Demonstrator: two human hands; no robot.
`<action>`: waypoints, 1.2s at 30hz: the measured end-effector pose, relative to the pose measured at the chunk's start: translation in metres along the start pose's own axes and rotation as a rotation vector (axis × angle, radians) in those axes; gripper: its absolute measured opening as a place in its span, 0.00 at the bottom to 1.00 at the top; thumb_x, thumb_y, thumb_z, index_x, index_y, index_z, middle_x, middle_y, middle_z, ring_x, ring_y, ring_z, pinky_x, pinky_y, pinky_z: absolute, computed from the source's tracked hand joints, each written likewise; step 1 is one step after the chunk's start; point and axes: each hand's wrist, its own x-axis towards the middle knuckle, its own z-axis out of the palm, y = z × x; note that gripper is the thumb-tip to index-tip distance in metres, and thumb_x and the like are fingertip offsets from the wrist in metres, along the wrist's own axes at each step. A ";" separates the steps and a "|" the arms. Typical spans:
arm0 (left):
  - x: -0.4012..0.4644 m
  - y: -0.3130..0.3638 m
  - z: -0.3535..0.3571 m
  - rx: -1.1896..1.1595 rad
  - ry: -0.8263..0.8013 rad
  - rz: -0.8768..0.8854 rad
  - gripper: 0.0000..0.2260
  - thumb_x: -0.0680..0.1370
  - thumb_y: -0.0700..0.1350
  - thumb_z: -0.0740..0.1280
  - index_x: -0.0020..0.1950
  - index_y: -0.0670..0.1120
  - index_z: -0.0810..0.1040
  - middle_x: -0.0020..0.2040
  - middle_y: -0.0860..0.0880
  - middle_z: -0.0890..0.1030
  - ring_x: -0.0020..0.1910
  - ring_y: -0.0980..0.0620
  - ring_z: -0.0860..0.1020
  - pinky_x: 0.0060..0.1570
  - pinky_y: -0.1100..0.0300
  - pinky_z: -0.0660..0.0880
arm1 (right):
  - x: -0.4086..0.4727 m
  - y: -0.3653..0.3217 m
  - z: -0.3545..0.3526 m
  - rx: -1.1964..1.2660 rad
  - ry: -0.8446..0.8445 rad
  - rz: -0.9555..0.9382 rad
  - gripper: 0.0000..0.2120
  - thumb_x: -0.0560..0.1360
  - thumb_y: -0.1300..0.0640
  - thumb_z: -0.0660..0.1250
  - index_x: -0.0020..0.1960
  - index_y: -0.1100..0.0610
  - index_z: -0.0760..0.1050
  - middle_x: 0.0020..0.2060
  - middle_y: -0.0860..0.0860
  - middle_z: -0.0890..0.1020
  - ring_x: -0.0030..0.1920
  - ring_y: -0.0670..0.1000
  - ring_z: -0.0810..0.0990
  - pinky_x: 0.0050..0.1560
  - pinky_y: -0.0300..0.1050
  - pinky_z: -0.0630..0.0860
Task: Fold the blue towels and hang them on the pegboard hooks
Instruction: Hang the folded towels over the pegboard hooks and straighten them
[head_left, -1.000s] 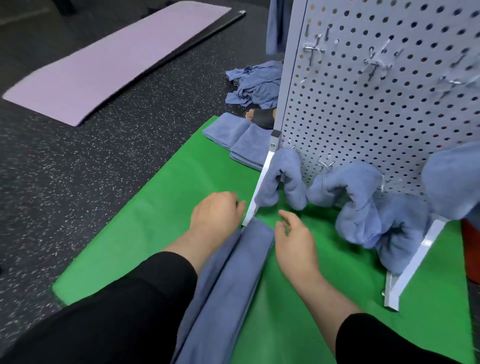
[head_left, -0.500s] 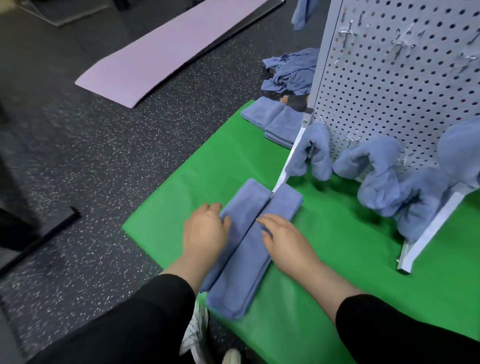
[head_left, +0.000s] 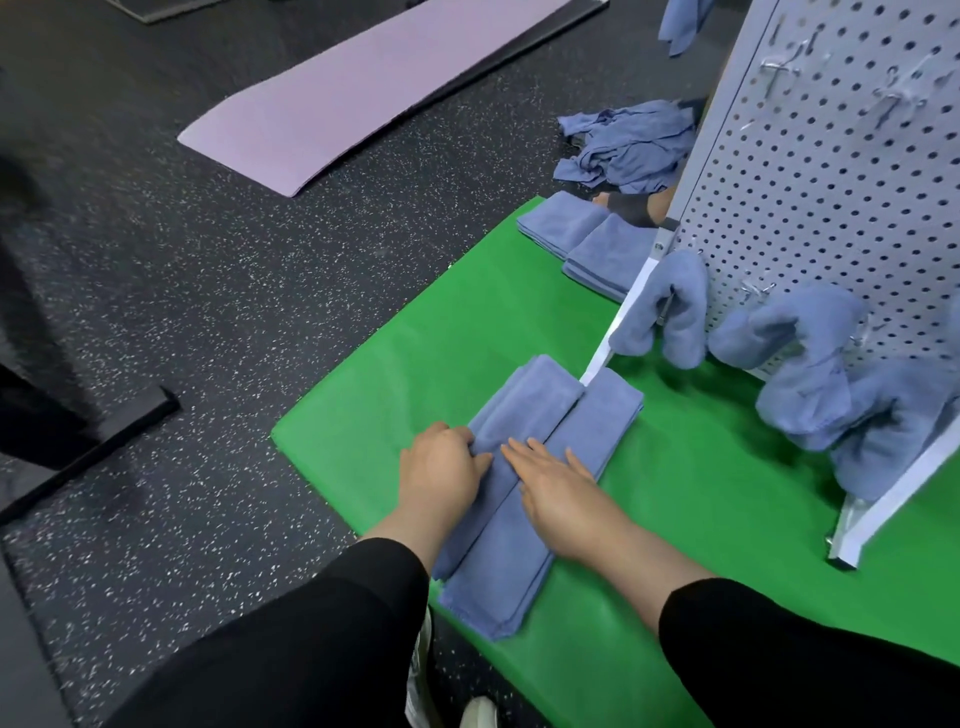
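While hands press it, blue towel (head_left: 540, 467) lies folded lengthwise.

Dark speckled rubber floor (head_left: 218, 270) with a lilac mat (head_left: 374, 88) and green sheet (head_left: 467, 332)

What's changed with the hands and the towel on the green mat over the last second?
The left hand shifted onto the towel's left fold and now grips its edge; the right hand moved from beside the towel to press flat on its right half. The towel, earlier partly out of view, now shows as two long folds meeting at the middle. The hung towels on the pegboard look unchanged.
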 end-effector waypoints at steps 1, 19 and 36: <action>0.001 0.002 0.000 -0.023 -0.003 -0.004 0.14 0.75 0.54 0.70 0.37 0.49 0.70 0.43 0.48 0.72 0.50 0.40 0.78 0.46 0.52 0.71 | -0.001 0.000 -0.001 0.012 -0.003 0.000 0.33 0.81 0.66 0.53 0.82 0.49 0.49 0.82 0.44 0.53 0.81 0.46 0.48 0.80 0.57 0.45; -0.037 0.115 -0.069 -1.282 -0.363 -0.197 0.07 0.78 0.47 0.65 0.46 0.44 0.78 0.39 0.43 0.78 0.34 0.49 0.73 0.32 0.61 0.67 | -0.048 -0.008 -0.119 0.483 0.503 0.231 0.17 0.82 0.52 0.64 0.63 0.63 0.78 0.61 0.59 0.77 0.62 0.60 0.76 0.64 0.45 0.68; -0.070 0.220 -0.127 -0.266 0.087 0.647 0.25 0.75 0.53 0.69 0.72 0.52 0.72 0.64 0.50 0.79 0.61 0.47 0.76 0.61 0.51 0.72 | -0.155 0.048 -0.249 0.359 0.527 0.233 0.14 0.73 0.64 0.64 0.51 0.46 0.76 0.48 0.46 0.83 0.51 0.49 0.80 0.50 0.42 0.73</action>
